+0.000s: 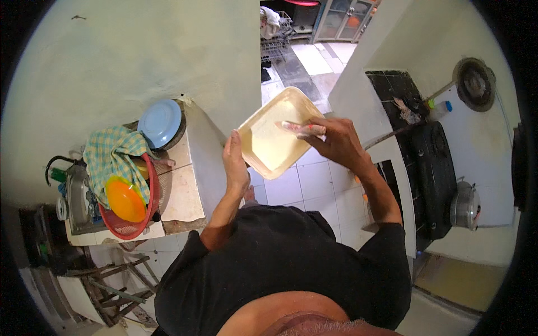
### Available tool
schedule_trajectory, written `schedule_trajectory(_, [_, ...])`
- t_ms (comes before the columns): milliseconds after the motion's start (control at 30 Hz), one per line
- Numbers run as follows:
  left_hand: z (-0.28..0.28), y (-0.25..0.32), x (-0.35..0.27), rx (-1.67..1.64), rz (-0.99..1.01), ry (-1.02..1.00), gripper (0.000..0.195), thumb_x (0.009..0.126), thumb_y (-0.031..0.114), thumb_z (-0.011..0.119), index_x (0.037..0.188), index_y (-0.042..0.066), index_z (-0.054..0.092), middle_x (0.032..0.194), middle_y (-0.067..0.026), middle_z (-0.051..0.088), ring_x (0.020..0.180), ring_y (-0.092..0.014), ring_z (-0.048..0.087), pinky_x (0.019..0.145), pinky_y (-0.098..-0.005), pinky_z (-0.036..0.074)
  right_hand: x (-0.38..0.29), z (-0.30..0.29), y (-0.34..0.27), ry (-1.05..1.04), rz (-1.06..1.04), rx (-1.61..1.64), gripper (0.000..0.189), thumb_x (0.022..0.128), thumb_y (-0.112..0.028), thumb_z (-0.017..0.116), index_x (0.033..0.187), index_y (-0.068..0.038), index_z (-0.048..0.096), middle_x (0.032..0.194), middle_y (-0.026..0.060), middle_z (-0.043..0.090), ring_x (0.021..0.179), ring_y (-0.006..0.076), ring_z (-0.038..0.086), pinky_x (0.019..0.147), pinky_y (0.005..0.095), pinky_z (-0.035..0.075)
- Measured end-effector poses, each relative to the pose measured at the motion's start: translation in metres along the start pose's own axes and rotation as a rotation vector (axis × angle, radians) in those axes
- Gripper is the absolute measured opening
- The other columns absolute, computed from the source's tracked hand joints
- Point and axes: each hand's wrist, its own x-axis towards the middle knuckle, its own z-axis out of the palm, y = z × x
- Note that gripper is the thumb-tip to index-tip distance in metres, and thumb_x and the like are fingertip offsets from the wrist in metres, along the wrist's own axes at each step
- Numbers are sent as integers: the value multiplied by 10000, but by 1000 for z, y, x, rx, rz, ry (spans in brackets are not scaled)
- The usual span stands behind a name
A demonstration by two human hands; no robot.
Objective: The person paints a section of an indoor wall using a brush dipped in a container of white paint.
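Observation:
My left hand (236,161) grips the left edge of a cream-coloured rectangular tray (269,134), which is held up in front of my chest with its inner side towards me. Over the tray, my right hand (336,138) holds a small brush-like tool (304,128) with a pale handle; its tip is blurred, so its exact kind and whether it touches the tray cannot be told. The fingers of my left hand behind the tray are hidden.
At left, a tiled counter (180,193) bears a red plastic basket (155,197) with a checked cloth (113,147) and an orange plate (126,199), beside a metal sink (77,193). A blue lid (159,123) lies behind. At right stand a black stove (428,180) and a metal pot (464,208).

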Motion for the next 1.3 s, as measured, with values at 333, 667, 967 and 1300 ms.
schedule_trajectory(333, [-29,14,54,-62,33,0,578,1039,508,483,1183,-38,607,1030,-75,657,920,-131,600,835,-272,474,83,15,12,-67,16,339,122,861,-112,747,960,-43,724,935,87,701,781,218,690,725,308,573])
schedule_trajectory(667, [-54,31,84,-13,57,33,547,1038,504,490,1140,-19,612,1024,-69,647,934,-119,580,858,-276,457,124,49,10,-30,60,469,212,784,-1,723,985,6,656,860,93,718,758,172,699,706,297,556])
schedule_trajectory(967, [-76,31,101,-29,55,30,574,1043,512,470,1157,-33,609,1061,-79,636,965,-138,568,891,-289,445,151,44,29,-133,-55,394,274,777,-34,714,1048,-10,678,1005,139,711,836,319,681,809,376,558])
schedule_trajectory(1300, [-75,35,102,5,90,42,516,1068,441,444,1148,-40,612,1054,-81,640,967,-140,568,891,-285,440,146,41,31,-266,71,242,196,805,-47,707,999,-29,681,902,139,697,763,323,672,700,394,538])
